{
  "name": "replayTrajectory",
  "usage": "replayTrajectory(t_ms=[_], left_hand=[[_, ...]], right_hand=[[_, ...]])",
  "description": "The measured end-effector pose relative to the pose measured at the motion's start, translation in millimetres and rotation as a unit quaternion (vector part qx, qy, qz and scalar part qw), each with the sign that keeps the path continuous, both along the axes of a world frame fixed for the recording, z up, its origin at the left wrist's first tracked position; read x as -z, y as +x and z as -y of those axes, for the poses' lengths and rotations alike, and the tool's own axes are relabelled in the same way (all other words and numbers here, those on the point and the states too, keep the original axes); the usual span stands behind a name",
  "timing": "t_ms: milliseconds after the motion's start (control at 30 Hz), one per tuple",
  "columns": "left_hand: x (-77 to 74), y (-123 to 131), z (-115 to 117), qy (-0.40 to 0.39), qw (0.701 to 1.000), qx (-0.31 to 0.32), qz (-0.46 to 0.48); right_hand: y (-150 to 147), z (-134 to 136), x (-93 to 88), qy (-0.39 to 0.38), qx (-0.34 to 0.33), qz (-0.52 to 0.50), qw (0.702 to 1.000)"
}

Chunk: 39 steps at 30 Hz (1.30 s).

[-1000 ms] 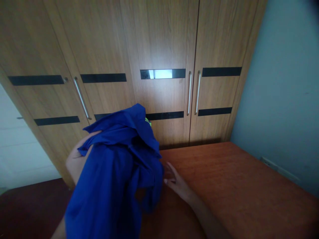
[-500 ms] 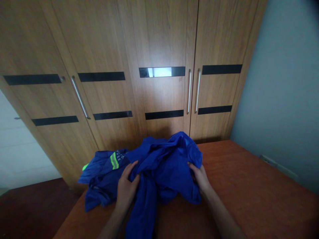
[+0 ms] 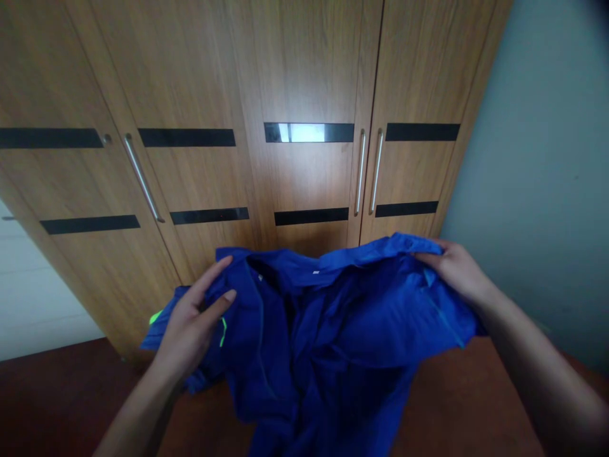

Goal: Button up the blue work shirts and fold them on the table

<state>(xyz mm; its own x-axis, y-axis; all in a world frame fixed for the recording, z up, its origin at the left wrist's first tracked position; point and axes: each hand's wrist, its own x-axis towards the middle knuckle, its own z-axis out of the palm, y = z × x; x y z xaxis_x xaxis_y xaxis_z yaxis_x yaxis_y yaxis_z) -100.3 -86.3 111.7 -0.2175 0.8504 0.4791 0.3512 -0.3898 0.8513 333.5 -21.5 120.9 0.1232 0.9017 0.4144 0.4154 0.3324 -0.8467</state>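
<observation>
Blue trousers [image 3: 371, 317] hang spread between my two hands, waistband uppermost, with a small pale label inside the band. My left hand [image 3: 190, 317] holds the left end of the waistband, thumb in front and fingers along the edge. At the other end, my right hand [image 3: 454, 270] pinches the band between thumb and fingers. The lower part drops out of the bottom of the view. Behind my left hand lies a heap of blue clothing [image 3: 162, 330] with a bright yellow-green patch, partly hidden by the trousers.
A wooden wardrobe [image 3: 304, 184] with dark strips and metal handles stands right behind the trousers. The reddish-brown tabletop [image 3: 466, 387] extends below and to the right. A pale wall [image 3: 537, 178] rises on the right.
The bunched trousers have been raised off the tabletop and pulled wide. My right hand has moved right and up; my left hand has moved left and up. The waistband now shows open.
</observation>
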Motion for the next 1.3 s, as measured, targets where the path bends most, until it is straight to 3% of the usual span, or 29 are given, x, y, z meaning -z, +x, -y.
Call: replayTrajectory(t_ms=[100,200,267,333,433,500,533,633,733,833,933,1033,1167,1300], left_hand=[[-43.4,9.9,2.3,0.062,0.991,0.055,0.105],[-81.1,19.5,-12.4,0.146,0.980,0.070,0.115],[-95.0,26.8,-33.9,0.169,0.975,0.089,0.110],[-94.4,36.3,-61.9,0.164,0.977,0.105,0.092],[-63.8,53.9,-102.2,0.130,0.983,0.128,0.011],[-27.9,62.8,-118.3,0.073,0.984,0.153,-0.054],[-7.7,64.8,-121.5,0.032,0.980,0.172,-0.090],[49.9,58.2,-110.7,-0.036,0.961,0.180,-0.209],[88.8,37.4,-77.2,-0.069,0.940,0.162,-0.293],[108.1,13.2,-35.2,-0.071,0.932,0.121,-0.333],[121.2,-8.4,4.0,-0.095,0.921,0.108,-0.361],[136.3,-24.8,33.9,-0.117,0.902,0.108,-0.401],[150.7,-32.2,50.1,-0.102,0.879,0.116,-0.452],[145.8,-26.4,42.5,-0.111,0.872,0.106,-0.465]], right_hand=[[-1.8,7.0,-64.2,0.040,0.126,0.038,0.990],[-15.9,7.4,-118.5,0.094,0.263,0.238,0.930],[-30.3,-2.8,-137.6,0.118,0.319,0.323,0.883],[-47.1,-21.1,-137.8,0.119,0.339,0.340,0.869],[-73.1,-50.8,-104.7,0.080,0.238,0.293,0.922],[-88.1,-61.9,-68.8,0.054,0.074,0.215,0.972],[-94.0,-63.6,-49.7,0.053,0.036,0.206,0.976],[-102.6,-57.3,3.1,0.049,-0.015,0.197,0.979],[-94.1,-44.5,44.3,0.041,-0.051,0.199,0.978],[-68.6,-30.2,80.2,0.030,-0.076,0.227,0.971],[-33.5,-11.8,118.4,0.035,0.002,0.229,0.973],[-3.1,6.7,160.1,-0.005,0.086,0.153,0.984],[6.3,23.2,206.3,-0.145,0.115,0.014,0.983],[-11.8,32.7,218.3,-0.213,0.118,-0.050,0.969]])
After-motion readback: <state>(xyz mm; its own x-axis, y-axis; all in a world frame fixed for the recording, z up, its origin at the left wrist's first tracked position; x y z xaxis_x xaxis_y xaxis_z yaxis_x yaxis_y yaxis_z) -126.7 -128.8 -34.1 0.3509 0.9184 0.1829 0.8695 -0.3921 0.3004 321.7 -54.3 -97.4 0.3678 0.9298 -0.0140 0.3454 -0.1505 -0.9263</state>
